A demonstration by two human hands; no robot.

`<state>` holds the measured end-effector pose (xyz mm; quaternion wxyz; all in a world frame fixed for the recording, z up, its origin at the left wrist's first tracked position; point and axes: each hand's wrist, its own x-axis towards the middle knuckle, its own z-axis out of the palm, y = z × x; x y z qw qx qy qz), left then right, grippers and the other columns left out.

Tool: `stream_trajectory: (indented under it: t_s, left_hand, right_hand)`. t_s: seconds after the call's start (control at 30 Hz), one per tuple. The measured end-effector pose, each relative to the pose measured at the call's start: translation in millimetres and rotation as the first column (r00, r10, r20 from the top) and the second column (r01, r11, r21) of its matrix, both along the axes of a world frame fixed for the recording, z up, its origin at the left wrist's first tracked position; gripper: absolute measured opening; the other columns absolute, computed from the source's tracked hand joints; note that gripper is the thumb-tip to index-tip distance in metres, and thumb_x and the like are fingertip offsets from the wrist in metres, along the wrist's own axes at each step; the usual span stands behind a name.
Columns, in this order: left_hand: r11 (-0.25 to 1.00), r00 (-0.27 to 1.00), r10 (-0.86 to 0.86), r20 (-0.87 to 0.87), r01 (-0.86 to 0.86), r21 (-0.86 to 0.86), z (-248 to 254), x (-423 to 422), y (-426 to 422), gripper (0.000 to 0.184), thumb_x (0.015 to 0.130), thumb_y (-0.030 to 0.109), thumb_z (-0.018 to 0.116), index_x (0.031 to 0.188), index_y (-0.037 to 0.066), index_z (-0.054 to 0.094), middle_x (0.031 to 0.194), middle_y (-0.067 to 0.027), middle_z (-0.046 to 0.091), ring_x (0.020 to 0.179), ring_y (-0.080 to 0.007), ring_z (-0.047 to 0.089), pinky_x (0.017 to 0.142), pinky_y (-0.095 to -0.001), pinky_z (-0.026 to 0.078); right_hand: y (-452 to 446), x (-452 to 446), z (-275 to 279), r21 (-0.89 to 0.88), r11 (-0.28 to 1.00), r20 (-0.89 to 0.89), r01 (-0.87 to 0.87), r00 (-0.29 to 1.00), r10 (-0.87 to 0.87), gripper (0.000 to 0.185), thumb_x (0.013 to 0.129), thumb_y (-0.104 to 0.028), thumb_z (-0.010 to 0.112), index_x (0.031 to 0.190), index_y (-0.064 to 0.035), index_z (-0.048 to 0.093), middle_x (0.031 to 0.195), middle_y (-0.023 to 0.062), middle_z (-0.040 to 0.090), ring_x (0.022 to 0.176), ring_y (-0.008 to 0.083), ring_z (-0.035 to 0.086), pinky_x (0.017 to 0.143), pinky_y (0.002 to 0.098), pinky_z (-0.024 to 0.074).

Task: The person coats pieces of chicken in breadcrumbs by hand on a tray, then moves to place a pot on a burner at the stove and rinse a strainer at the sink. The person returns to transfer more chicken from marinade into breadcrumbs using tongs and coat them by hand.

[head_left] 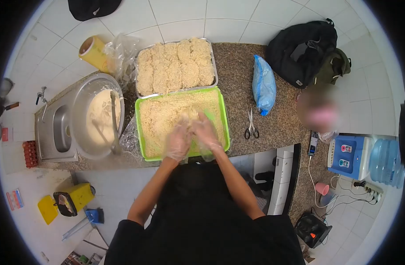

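Note:
My left hand (179, 140) and my right hand (205, 130), both in clear plastic gloves, are close together over a green tray (141, 148) full of pale breadcrumbs (160, 108). Between the fingers is a breadcrumb-coated piece (192, 112), partly hidden and blurred; what lies under its coating does not show. Both hands are closed around it. Just behind the green tray, a metal tray (216, 75) is packed with rows of crumb-coated pieces (176, 66). To the left stands a large metal bowl (81, 143) of creamy batter (96, 115).
Scissors (251, 126) and a blue plastic bag (264, 86) lie on the granite counter (233, 66) to the right. A black backpack (295, 53) is behind them. A yellow film roll (95, 53) stands behind the bowl, beside the sink (61, 123). A water dispenser (349, 154) is far right.

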<state>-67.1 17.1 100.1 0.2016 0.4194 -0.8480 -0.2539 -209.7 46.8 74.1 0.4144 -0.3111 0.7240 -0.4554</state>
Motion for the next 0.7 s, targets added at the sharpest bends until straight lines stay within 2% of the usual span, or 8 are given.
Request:
stream_trajectory:
  t_s: [0.03, 0.1, 0.2, 0.3, 0.4, 0.5, 0.6, 0.7]
  left_hand:
    - [0.988, 0.985, -0.085, 0.149, 0.103, -0.117, -24, 3, -7, 0.035, 0.092, 0.016, 0.062, 0.123, 0.0, 0.062, 0.122, -0.0276, 0.066, 0.116, -0.0409, 0.064, 0.091, -0.0483, 0.053]
    - [0.895, 0.872, -0.183, 0.455, 0.339, -0.291, -90, 10, -18, 0.041, 0.093, 0.017, 0.058, 0.13, -0.001, 0.059, 0.131, -0.0271, 0.063, 0.126, -0.0396, 0.06, 0.101, -0.0479, 0.05]
    - [0.98, 0.925, -0.097, 0.368, 0.153, -0.126, -53, -6, -9, 0.044, 0.093, 0.017, 0.054, 0.133, -0.001, 0.058, 0.132, -0.0271, 0.063, 0.134, -0.0404, 0.053, 0.111, -0.0486, 0.042]
    - [0.975, 0.929, -0.082, 0.362, 0.15, -0.166, -51, 4, -13, 0.044, 0.092, 0.018, 0.055, 0.132, 0.0, 0.06, 0.128, -0.0261, 0.065, 0.13, -0.04, 0.057, 0.113, -0.0486, 0.04]
    - [0.992, 0.937, -0.103, 0.333, 0.12, -0.032, -31, 8, -23, 0.035, 0.091, 0.016, 0.057, 0.122, 0.001, 0.066, 0.117, -0.0218, 0.069, 0.12, -0.0361, 0.063, 0.103, -0.0471, 0.047]
    - [0.989, 0.938, -0.008, 0.346, 0.059, -0.137, -19, 47, -26, 0.023, 0.092, 0.016, 0.06, 0.11, 0.005, 0.069, 0.104, -0.0164, 0.07, 0.104, -0.034, 0.066, 0.088, -0.046, 0.052]
    - [0.975, 0.978, 0.179, 0.107, -0.162, -0.154, -23, 71, -31, 0.015, 0.093, 0.017, 0.063, 0.104, 0.008, 0.069, 0.095, -0.0139, 0.068, 0.093, -0.0342, 0.064, 0.077, -0.046, 0.053]
    - [0.961, 0.973, 0.196, -0.121, -0.215, -0.176, -32, 91, -35, 0.015, 0.094, 0.019, 0.066, 0.105, 0.011, 0.069, 0.097, -0.0136, 0.067, 0.094, -0.0355, 0.063, 0.078, -0.0461, 0.053]
  right_hand:
    - [-8, -7, 4, 0.05, 0.998, -0.146, -0.032, 0.989, 0.039, 0.033, 0.09, -0.027, 0.062, 0.105, 0.0021, 0.067, 0.095, 0.0274, 0.07, 0.092, 0.0435, 0.068, 0.079, 0.0499, 0.0523]
    - [-21, -17, 11, 0.157, 0.985, -0.419, -0.073, 0.898, 0.134, 0.031, 0.09, -0.029, 0.064, 0.098, 0.0001, 0.07, 0.092, 0.0245, 0.071, 0.085, 0.0402, 0.069, 0.074, 0.0487, 0.0519]
    - [-27, -23, -37, -0.117, 0.992, -0.718, -0.051, 0.695, -0.049, 0.039, 0.088, -0.038, 0.069, 0.085, 0.001, 0.071, 0.081, 0.0229, 0.069, 0.075, 0.0387, 0.067, 0.067, 0.0494, 0.0491]
    - [-32, -18, -58, 0.308, 0.931, -0.682, -0.195, 0.637, 0.359, 0.032, 0.086, -0.034, 0.072, 0.081, -0.0015, 0.074, 0.08, 0.0221, 0.071, 0.078, 0.0404, 0.07, 0.066, 0.0493, 0.0515]
    - [-44, -14, -66, 0.365, 0.906, -0.598, -0.216, 0.691, 0.406, 0.039, 0.084, -0.037, 0.076, 0.082, 0.0013, 0.072, 0.067, 0.0214, 0.066, 0.064, 0.0403, 0.064, 0.063, 0.048, 0.0498]
    - [-35, -12, -20, 0.18, 0.97, -0.393, -0.164, 0.892, 0.224, 0.035, 0.084, -0.029, 0.078, 0.097, 0.0026, 0.074, 0.078, 0.0222, 0.071, 0.071, 0.0349, 0.068, 0.069, 0.0422, 0.0532]
    - [-26, 3, 48, -0.123, 0.988, -0.284, -0.088, 0.958, 0.05, 0.039, 0.084, -0.022, 0.078, 0.112, 0.0042, 0.071, 0.093, 0.0246, 0.073, 0.085, 0.0305, 0.073, 0.076, 0.0387, 0.0544]
    - [-16, -3, 66, 0.001, 0.993, -0.337, -0.12, 0.935, 0.114, 0.043, 0.084, -0.016, 0.078, 0.12, 0.0043, 0.068, 0.102, 0.0241, 0.074, 0.092, 0.0264, 0.073, 0.078, 0.0386, 0.0544]
